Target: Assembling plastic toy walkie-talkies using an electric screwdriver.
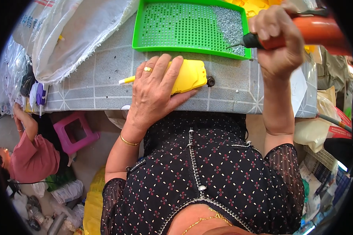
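L hand clasps yellow case on surface, tray's near side; R hand grips driver, bit by screws at tray's R end; poss risks: R jerk could scatter screws, slack L grip could let case skid

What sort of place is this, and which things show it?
Probably a small assembly workshop: a green tray of what look like screws, an orange driver in the right hand, and a yellow part held in the left.
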A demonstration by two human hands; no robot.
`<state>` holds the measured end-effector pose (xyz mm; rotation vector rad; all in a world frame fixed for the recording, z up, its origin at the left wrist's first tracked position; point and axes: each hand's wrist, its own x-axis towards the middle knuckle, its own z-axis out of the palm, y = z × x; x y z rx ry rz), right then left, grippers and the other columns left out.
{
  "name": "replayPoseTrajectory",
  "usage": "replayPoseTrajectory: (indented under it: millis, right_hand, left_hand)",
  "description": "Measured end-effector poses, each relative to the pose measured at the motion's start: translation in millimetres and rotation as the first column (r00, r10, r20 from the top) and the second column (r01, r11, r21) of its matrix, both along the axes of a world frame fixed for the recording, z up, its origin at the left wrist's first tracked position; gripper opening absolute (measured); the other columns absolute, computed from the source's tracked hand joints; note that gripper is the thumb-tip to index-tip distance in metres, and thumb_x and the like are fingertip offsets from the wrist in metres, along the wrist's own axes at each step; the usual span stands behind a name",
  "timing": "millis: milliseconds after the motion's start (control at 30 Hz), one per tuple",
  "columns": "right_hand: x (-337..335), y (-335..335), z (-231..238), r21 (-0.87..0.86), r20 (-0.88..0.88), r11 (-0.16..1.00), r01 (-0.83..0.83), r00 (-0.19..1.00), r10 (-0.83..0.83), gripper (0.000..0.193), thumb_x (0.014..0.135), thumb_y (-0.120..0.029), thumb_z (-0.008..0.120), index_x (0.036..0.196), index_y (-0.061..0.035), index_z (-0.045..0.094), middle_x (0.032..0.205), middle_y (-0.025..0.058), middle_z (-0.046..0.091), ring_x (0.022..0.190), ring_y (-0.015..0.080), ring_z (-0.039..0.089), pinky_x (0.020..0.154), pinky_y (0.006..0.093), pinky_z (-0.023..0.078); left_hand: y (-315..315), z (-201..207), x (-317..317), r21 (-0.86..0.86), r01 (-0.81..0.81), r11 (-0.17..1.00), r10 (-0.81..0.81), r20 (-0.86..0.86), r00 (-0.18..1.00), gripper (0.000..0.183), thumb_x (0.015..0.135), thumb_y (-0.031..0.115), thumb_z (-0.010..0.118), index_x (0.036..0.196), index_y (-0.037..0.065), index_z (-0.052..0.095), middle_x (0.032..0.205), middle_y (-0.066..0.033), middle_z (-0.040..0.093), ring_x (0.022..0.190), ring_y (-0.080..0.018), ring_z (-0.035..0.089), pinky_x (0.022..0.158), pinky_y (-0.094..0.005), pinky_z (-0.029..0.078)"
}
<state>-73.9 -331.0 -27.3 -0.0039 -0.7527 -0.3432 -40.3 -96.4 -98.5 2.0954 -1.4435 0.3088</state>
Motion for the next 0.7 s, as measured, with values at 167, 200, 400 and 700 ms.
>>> replayPoseTrajectory:
  millis: [167, 200, 400, 700]
  right_hand:
    - [-29.9, 20.2, 11.8, -0.223, -0.180, 0.965, 0.139, 0.967, -0.180, 0.024, 0.096, -0.016, 0.064, 0.113, -0.0094, 0.049, 0.065, -0.0006, 0.048, 0.052, 0.0127, 0.049, 0.057, 0.0306, 0.047]
    - [-35.4, 21.3, 14.0, -0.334, -0.223, 0.922, 0.193, 0.935, -0.277, 0.025, 0.096, -0.017, 0.065, 0.113, -0.0097, 0.049, 0.065, -0.0006, 0.048, 0.052, 0.0130, 0.050, 0.058, 0.0309, 0.047]
    - [-53.2, 28.3, 16.7, -0.814, -0.256, 0.518, 0.261, 0.641, -0.724, 0.033, 0.092, -0.020, 0.071, 0.114, -0.0114, 0.049, 0.064, -0.0003, 0.050, 0.053, 0.0146, 0.051, 0.062, 0.0321, 0.048]
    - [-55.6, 79.5, 28.1, -0.754, -0.535, 0.610, 0.244, 0.312, -0.785, 0.032, 0.090, -0.015, 0.069, 0.113, -0.0096, 0.049, 0.065, 0.0019, 0.051, 0.053, 0.0140, 0.051, 0.061, 0.0321, 0.048]
  left_hand:
    - [0.3, -3.2, 2.4, -0.010, -0.009, 1.000, 0.010, 0.016, 1.000, 0.074, 0.076, 0.045, 0.085, 0.132, 0.004, 0.060, 0.123, -0.0149, 0.061, 0.113, -0.0357, 0.059, 0.098, -0.0493, 0.046]
    - [-0.4, -1.4, 2.4, -0.013, -0.011, 1.000, 0.011, 0.019, 1.000, 0.075, 0.074, 0.043, 0.087, 0.132, 0.002, 0.061, 0.124, -0.0152, 0.063, 0.112, -0.0355, 0.061, 0.098, -0.0477, 0.047]
    - [-1.0, 0.9, 1.7, -0.008, -0.013, 1.000, 0.013, 0.018, 1.000, 0.076, 0.072, 0.041, 0.089, 0.131, 0.001, 0.063, 0.123, -0.0154, 0.065, 0.110, -0.0354, 0.063, 0.098, -0.0462, 0.048]
    - [0.4, -0.1, 1.7, -0.013, -0.012, 1.000, 0.013, 0.017, 1.000, 0.076, 0.072, 0.042, 0.089, 0.131, 0.001, 0.063, 0.123, -0.0154, 0.065, 0.111, -0.0354, 0.063, 0.098, -0.0462, 0.048]
